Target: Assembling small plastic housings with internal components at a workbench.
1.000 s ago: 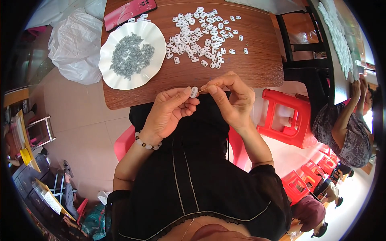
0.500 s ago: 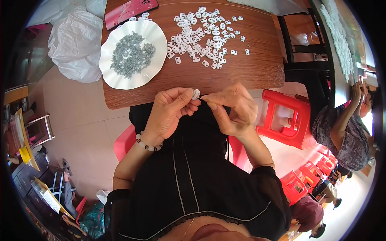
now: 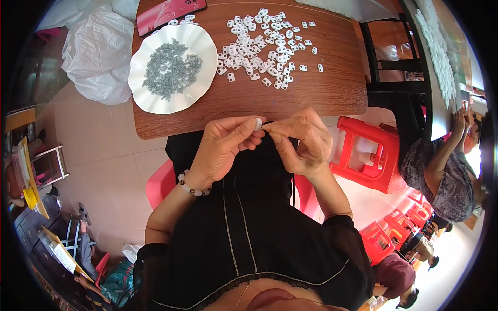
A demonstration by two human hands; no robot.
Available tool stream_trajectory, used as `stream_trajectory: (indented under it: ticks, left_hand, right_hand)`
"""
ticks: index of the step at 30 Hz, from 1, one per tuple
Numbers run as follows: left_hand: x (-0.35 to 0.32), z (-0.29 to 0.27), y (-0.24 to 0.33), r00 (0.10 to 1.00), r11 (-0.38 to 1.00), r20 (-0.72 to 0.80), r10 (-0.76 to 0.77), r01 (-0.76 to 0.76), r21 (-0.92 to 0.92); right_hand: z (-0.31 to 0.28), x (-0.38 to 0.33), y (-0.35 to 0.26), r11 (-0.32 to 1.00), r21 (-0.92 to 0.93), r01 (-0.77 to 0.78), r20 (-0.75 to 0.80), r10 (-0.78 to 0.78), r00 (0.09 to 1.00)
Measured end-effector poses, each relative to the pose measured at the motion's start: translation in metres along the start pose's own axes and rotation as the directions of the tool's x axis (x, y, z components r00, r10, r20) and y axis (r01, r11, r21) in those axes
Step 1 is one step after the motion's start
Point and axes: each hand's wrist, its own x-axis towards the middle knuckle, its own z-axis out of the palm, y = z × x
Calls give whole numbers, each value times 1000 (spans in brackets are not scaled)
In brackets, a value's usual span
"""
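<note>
Just past the near edge of the table, my left hand (image 3: 223,142) pinches a small white plastic piece (image 3: 258,124), like a cord lock part, between thumb and fingertips. Facing it, my right hand (image 3: 303,142) has its thumb and index fingertip pressed together against the right side of that piece. A thin, tiny thing seems to be between them, too small to make out. Beyond my left hand stands a white wavy-rimmed plate (image 3: 136,88) holding a heap of short grey spring-like pieces (image 3: 174,70). Many similar white two-hole pieces (image 3: 249,49) lie loose on the tabletop.
The brown wooden table (image 3: 332,96) also bears a pink phone (image 3: 168,15) at its far left. A white plastic bag (image 3: 96,57) lies to the left. On the right are a red stool (image 3: 363,155) and another person (image 3: 441,176) at a neighbouring table.
My left hand has shifted slightly right, bringing the white piece closer against the right fingertips. The piece has turned more edge-on. My right hand stays almost in place.
</note>
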Motion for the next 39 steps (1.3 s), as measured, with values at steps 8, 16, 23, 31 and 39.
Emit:
stream_trajectory:
  ticks: [8, 16, 23, 31, 39]
  left_hand:
    - [2, -7, -5, 997, 993, 9, -77, 77, -86]
    - [3, -8, -10, 998, 995, -40, -42, 38, -98]
    - [4, -6, -6, 998, 991, -16, -67, 65, -117]
    - [2, -5, -3, 996, 990, -27, -82, 78, -120]
    - [3, -6, -4, 997, 991, -24, -74, 71, -111]
  right_hand:
    - [3, -2, 0, 1000, 2, -6, -22, 6, 1000]
    - [1, 1, -4, 998, -48, 34, 4, -34, 999]
    - [3, 3, -1, 989, 45, -143, -94, 147, 985]
    - [6, 6, -3, 995, 13, -97, -91, 98, 991]
    - [8, 4, -1, 999, -39, -27, -89, 23, 996]
